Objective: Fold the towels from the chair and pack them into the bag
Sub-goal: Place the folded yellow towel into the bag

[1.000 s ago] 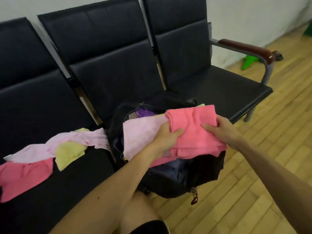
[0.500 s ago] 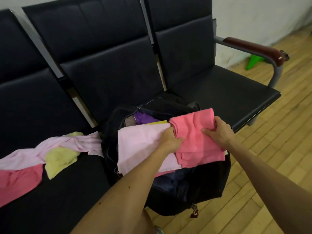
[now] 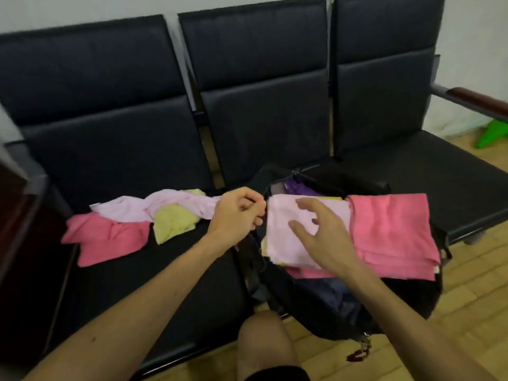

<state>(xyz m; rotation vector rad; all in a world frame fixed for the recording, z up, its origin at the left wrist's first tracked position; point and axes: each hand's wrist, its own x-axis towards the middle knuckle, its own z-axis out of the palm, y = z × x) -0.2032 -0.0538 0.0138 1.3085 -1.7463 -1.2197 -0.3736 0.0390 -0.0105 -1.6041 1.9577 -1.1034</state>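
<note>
The black bag (image 3: 324, 306) lies open on the middle seat's front edge. Across its opening lie a folded light pink towel (image 3: 280, 237) and, to the right, a folded bright pink towel (image 3: 393, 235). A purple cloth (image 3: 299, 188) shows inside, behind them. My right hand (image 3: 321, 235) hovers over the light pink towel, fingers spread, holding nothing. My left hand (image 3: 236, 213) is curled at the bag's left rim, and a dark strip of the rim shows between its fingers. Unfolded on the left seat are a light pink towel (image 3: 162, 206), a yellow towel (image 3: 173, 224) and a bright pink towel (image 3: 107, 239).
The row of black padded chairs (image 3: 261, 111) stands against a white wall. A metal armrest with a brown pad (image 3: 478, 101) is at the far right, with a green object (image 3: 492, 134) on the wooden floor (image 3: 472, 312) behind it. My knee (image 3: 261, 342) is below the bag.
Both hands have let go of the bright pink towel, which now lies on the bag. My left hand moved left to the bag's rim and my right hand moved over the light pink towel.
</note>
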